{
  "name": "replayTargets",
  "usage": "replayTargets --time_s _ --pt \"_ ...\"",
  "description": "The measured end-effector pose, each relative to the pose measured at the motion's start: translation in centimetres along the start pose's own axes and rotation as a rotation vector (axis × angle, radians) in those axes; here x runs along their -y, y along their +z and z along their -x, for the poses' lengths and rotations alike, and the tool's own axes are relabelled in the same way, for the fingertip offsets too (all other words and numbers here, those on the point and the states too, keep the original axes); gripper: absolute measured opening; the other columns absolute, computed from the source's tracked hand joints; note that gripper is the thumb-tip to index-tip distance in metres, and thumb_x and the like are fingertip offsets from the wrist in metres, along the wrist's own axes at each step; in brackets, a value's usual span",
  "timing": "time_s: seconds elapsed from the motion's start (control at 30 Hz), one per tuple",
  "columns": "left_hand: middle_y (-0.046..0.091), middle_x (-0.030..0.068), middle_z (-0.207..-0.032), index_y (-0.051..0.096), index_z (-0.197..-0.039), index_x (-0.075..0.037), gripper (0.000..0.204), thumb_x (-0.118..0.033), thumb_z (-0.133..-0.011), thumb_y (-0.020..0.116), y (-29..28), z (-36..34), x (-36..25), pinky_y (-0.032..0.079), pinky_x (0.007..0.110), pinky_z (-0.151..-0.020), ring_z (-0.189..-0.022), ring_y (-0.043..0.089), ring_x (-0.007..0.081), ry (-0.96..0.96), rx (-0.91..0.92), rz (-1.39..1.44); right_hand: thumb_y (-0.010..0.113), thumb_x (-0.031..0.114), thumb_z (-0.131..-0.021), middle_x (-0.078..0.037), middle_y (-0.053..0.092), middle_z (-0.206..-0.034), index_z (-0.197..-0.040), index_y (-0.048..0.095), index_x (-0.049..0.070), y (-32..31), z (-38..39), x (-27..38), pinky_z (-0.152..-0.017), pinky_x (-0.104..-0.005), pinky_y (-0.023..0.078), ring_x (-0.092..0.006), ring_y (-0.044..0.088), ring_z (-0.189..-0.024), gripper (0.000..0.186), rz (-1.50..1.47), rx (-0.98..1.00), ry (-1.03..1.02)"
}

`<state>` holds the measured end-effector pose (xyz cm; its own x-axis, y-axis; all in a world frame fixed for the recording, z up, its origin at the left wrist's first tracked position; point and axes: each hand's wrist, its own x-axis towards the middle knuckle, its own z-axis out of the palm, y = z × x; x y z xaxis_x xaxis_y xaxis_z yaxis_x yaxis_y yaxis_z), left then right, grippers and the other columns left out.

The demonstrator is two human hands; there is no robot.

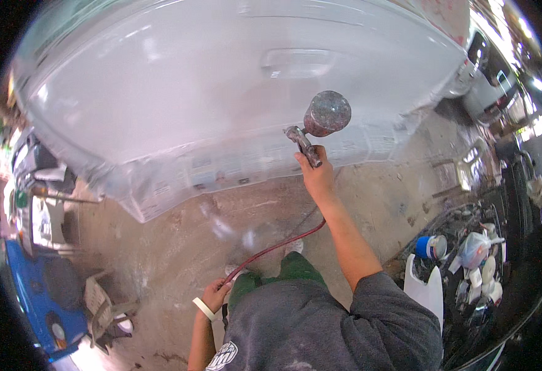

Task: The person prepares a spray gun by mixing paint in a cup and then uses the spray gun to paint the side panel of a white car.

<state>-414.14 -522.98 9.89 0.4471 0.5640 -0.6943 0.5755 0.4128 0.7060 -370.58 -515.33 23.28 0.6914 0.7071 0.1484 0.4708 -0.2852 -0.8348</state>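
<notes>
My right hand (316, 167) grips a metal spray gun (303, 146) with a speckled round cup (328, 111). It is raised in front of a large pale, white-grey vehicle panel (178, 74) with a shallow recessed shape. Plastic and paper masking (147, 191) hangs along the panel's lower edge. Low by my left side, my left hand (214, 295) is closed around a red hose (275, 247), which curves up toward my right arm.
Dusty concrete floor (116, 235) lies underfoot. At left stand a blue vehicle part (29, 290) and a worn chair (101, 303). At right are dark clutter with a blue can (426, 247), plastic bags (475, 250), a white part (433, 297) and other vehicle parts.
</notes>
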Motion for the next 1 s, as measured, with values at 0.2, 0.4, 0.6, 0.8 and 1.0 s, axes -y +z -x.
replayTargets --time_s 0.2,0.4,0.6,0.8,1.0 --pt "0.053 -0.0021 -0.073 0.067 -0.099 -0.003 0.026 -0.028 -0.094 0.062 7.8 -2.1 -10.5 0.039 0.027 -0.06 -0.066 0.047 0.0091 0.088 0.014 -0.129 0.067 0.038 -0.091 -0.021 0.066 -0.082 -0.106 0.056 0.004 -10.3 -5.0 -8.2 -0.069 -0.0464 0.048 -0.0425 0.065 -0.082 0.039 -0.025 -0.154 0.045" --pt "0.063 0.0054 -0.081 0.068 -0.103 -0.001 0.034 -0.034 -0.092 0.063 13.4 -4.9 -14.3 0.045 0.031 -0.07 -0.076 0.055 0.0143 0.09 0.006 -0.291 0.069 0.038 -0.09 -0.016 0.066 -0.08 -0.106 0.057 0.002 -18.7 -10.6 -16.1 -0.07 -0.0424 0.049 -0.0325 0.065 -0.077 0.041 0.007 -0.291 0.102" --pt "0.067 0.0113 -0.091 0.065 -0.103 -0.001 0.032 -0.031 -0.092 0.063 18.3 -6.4 -19.7 0.047 0.032 -0.077 -0.085 0.062 0.0198 0.096 0.083 -0.274 0.069 0.038 -0.09 -0.009 0.064 -0.078 -0.101 0.056 0.003 -26.4 -17.1 -25.5 -0.06 -0.0363 0.046 -0.022 0.06 -0.065 0.039 -0.008 -0.428 0.147" --pt "0.069 0.0095 -0.093 0.064 -0.109 -0.001 0.034 -0.031 -0.093 0.064 21.9 -7.2 -23.2 0.048 0.031 -0.079 -0.087 0.062 0.0171 0.151 0.141 -0.183 0.068 0.037 -0.091 -0.003 0.058 -0.07 -0.096 0.053 0.007 -32.9 -22.5 -32.9 -0.038 -0.0296 0.041 -0.0131 0.051 -0.045 0.034 0.109 -0.572 0.149" --pt "0.069 0.0103 -0.096 0.064 -0.112 -0.002 0.037 -0.034 -0.093 0.064 22.3 -7.8 -24.9 0.049 0.032 -0.081 -0.089 0.064 0.0177 0.095 0.184 -0.233 0.067 0.041 -0.091 -0.008 0.064 -0.083 -0.104 0.058 0.005 -34.1 -23.8 -32.6 -0.038 -0.0282 0.043 -0.0142 0.054 -0.047 0.039 -0.09 -0.596 0.276"
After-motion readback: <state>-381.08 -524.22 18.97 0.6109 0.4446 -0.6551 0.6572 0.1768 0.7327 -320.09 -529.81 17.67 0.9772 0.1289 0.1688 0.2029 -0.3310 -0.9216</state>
